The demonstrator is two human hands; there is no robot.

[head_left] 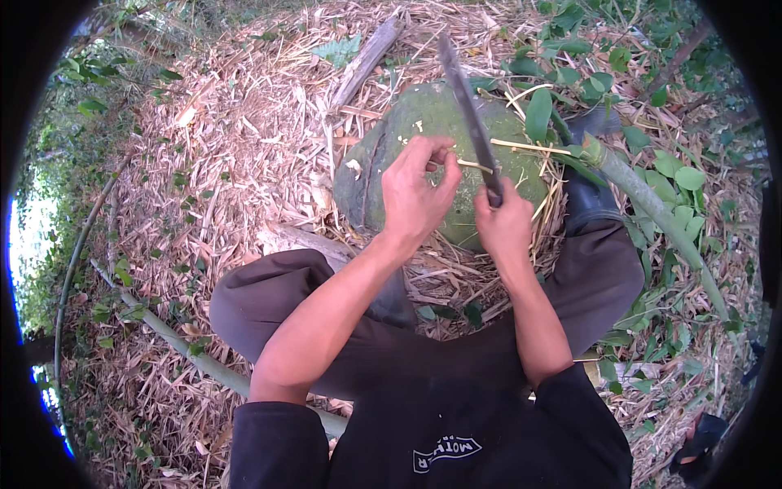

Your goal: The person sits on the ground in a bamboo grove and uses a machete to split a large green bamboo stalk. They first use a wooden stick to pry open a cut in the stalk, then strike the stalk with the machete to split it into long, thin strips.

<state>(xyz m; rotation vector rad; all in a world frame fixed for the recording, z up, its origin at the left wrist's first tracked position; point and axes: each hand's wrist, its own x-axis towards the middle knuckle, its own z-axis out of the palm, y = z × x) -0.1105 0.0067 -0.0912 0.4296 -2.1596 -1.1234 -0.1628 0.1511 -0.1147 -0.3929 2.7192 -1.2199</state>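
Note:
My right hand (pixel 505 222) is closed round the handle of a long dark machete (pixel 468 106), its blade pointing up and away from me. To its left, my left hand (pixel 415 186) is closed, thumb and forefinger pinching a short pale strip (pixel 474 165) of split stem. The strip's far end meets the blade, just above the handle. Both hands are over a large mossy green stone (pixel 458 222) between my legs. Small pale shavings (pixel 419 126) lie on the stone. More thin yellowish strips (pixel 529 147) rest at its right side.
A thick green stalk (pixel 652 200) slants down on the right, beside leafy plants (pixel 680 175). A dark boot (pixel 588 204) is against the stone's right side. A weathered log (pixel 371 57) lies beyond the stone; a long pole (pixel 183 346) is at left. Dry leaf litter (pixel 236 138) covers the ground.

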